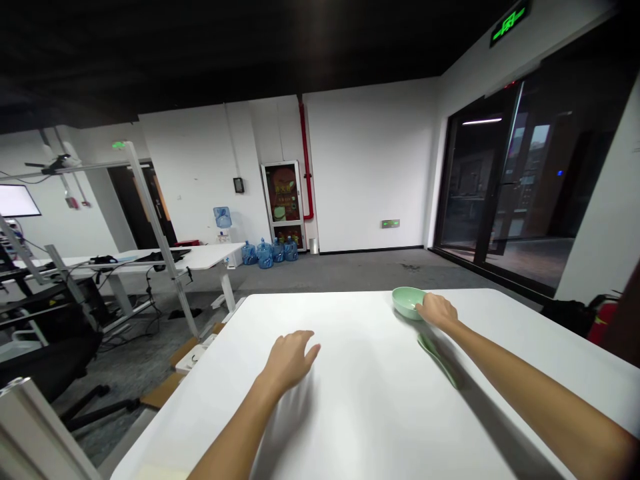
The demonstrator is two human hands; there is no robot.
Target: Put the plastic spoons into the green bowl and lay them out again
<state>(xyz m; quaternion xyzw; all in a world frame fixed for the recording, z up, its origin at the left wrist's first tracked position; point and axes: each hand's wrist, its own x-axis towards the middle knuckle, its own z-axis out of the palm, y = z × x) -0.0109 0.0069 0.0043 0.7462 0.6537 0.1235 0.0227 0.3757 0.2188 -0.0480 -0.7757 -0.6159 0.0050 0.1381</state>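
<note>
Currently, green bowl (406,301) at far edge of table (350,413), right of centre: round, shallow, smooth-walled, pale inside with a soft sheen, mouth upward. Whether its base touches the tabletop cannot be told. Right hand (437,311) closed on the bowl's right rim, fingers bent, thumb at the inner side; it hides that part of the rim. Left hand (289,360) raised over the table, well apart from the bowl, fingers loosely extended, thumb set away from them, holding nothing; shadow below it.

Green spoon (440,362), slim, matt-looking, lies aslant just on the near side of the bowl, broader end toward it; right forearm passes close beside. Tabletop white, smooth, faintly reflective, corners rounded.

Surroundings: metal frame (159,233) of straight profiles and black office chair (50,353) at left, beyond the table edge. Farther back, translucent blue water bottles (265,254) on grey floor, a red pipe (305,160) up the wall; dark-framed glass doors (470,193) at right.
</note>
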